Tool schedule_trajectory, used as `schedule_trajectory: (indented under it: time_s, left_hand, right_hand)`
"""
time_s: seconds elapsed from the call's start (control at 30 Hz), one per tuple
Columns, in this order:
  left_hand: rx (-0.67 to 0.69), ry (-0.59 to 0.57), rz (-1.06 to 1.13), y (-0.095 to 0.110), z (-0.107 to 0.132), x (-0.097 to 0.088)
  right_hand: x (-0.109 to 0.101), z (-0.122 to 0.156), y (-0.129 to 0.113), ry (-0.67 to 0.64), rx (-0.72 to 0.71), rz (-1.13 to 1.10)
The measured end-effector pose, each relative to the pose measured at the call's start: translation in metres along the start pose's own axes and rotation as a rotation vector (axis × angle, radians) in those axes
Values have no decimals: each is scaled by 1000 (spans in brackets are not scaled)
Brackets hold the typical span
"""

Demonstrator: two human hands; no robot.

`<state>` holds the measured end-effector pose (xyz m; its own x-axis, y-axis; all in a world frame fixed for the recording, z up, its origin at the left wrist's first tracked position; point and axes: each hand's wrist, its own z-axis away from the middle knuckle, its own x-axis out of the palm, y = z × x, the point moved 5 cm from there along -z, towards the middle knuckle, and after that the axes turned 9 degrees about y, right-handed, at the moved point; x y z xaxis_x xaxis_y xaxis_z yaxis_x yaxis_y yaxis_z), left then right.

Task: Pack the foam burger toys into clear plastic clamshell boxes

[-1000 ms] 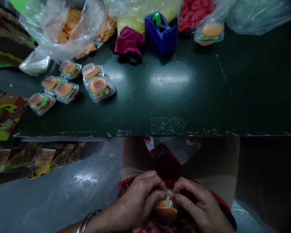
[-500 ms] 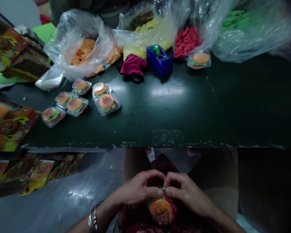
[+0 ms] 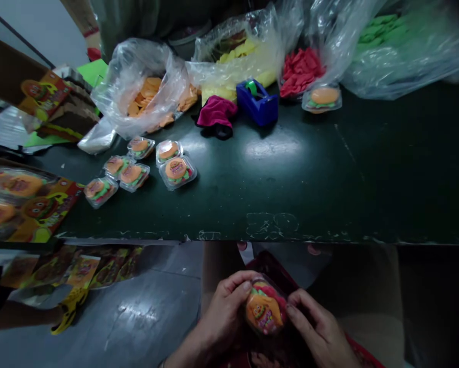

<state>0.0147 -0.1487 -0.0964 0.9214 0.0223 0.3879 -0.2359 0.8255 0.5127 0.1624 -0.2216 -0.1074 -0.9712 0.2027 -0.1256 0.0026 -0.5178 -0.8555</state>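
Over my lap, below the table's front edge, I hold a clear plastic pack with a toy burger (image 3: 265, 309) in it; an orange bun with a printed face, red and green layers show through. My left hand (image 3: 229, 301) grips its left side, thumb on top. My right hand (image 3: 315, 324) pinches the pack's right edge between thumb and fingers. On the dark green table (image 3: 309, 184) several more packed toy burgers (image 3: 177, 171) lie at the left, and one packed burger (image 3: 322, 98) sits at the back right.
Along the back stand clear bags of orange pieces (image 3: 145, 97), yellow pieces (image 3: 239, 51), red pieces (image 3: 302, 71) and green pieces (image 3: 382, 30). A blue tape dispenser (image 3: 257, 102) and a magenta cloth item (image 3: 216, 115) lie before them. A printed box (image 3: 41, 204) occupies the left; a person's foot in a yellow shoe (image 3: 70, 309) is below.
Both hands were pinching together at the pack's top edge; now they are apart, on its two sides, and the pack is turned and raised slightly. The view has shifted left.
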Motion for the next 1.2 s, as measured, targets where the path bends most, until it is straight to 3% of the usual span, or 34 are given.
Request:
schedule_trajectory:
  time_s: [0.13,0.27,0.37,0.53,0.67,0.87,0.97,1.07,1.2]
  left_hand:
    - [51,57,42,-4,-5,12]
    - [88,25,37,-10,-7,18]
    - [103,-48,-104,-8,-5,14]
    - [221,-146,-574,17,3,17]
    - [153,-138,-682,24,2,29]
    - [282,-122,-768,16,5,29]
    - [176,-78,-700,0,0,15]
    - [5,49,-428,-17,-14,-3]
    - [88,193,-98,-10,-31,-12]
  right_hand:
    - [-1,-4,4,82,3,-117]
    - [-11,-9,5,123,-11,-216]
    - [-20,-12,8,32,-26,-247]
    - [-30,-14,12,-141,-92,-139]
    - [-32,-14,6,-173,-113,-63]
    - [-35,-6,3,-157,-122,26]
    - [-26,-7,11,-173,-69,27]
    - [-14,-22,15,-151,-2,-35]
    - [-8,-43,5,-16,-13,-105]
